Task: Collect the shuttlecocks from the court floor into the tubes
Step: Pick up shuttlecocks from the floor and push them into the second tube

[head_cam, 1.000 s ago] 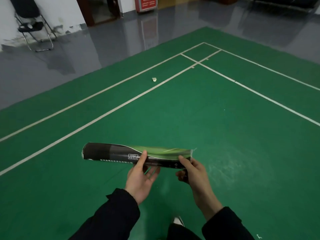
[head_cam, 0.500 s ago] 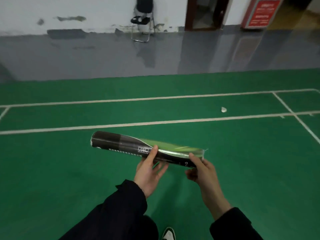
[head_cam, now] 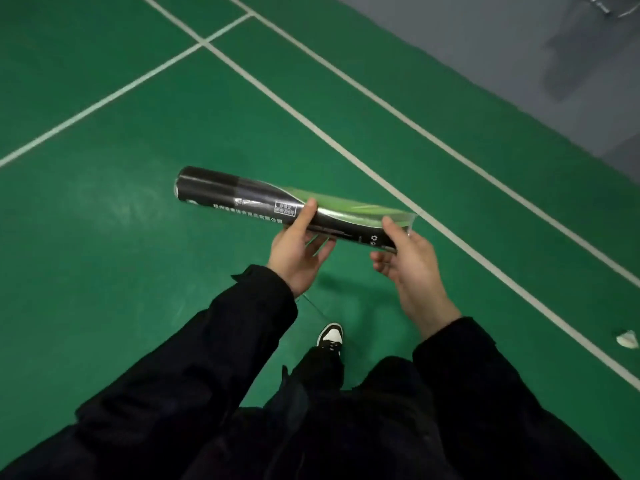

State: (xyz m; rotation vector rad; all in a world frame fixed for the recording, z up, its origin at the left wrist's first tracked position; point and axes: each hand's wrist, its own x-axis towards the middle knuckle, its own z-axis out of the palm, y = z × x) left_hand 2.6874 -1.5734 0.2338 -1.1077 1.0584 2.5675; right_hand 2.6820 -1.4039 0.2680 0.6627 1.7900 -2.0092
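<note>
Green court floor [head_cam: 145, 271], white lines. Tube [head_cam: 277, 211] held level over it: left hand [head_cam: 294, 258] grips mid-body, thumb on top; right hand [head_cam: 408, 265] curls round the clear end. One shuttlecock [head_cam: 627, 339] lies on the floor, far right, well apart. Risk: tipping the tube while bending could spill any contents; contents and cap not discernible.

The tube [head_cam: 249, 202] I hold carries the only print in view, all too blurred to read. A small white-bordered box of tiny characters sits just beside my left hand [head_cam: 294, 258] thumb. Below it, a line of white Chinese characters runs along the black side. Near my right hand [head_cam: 412, 268], small white round symbols show, one resembling a recycling mark.
</note>
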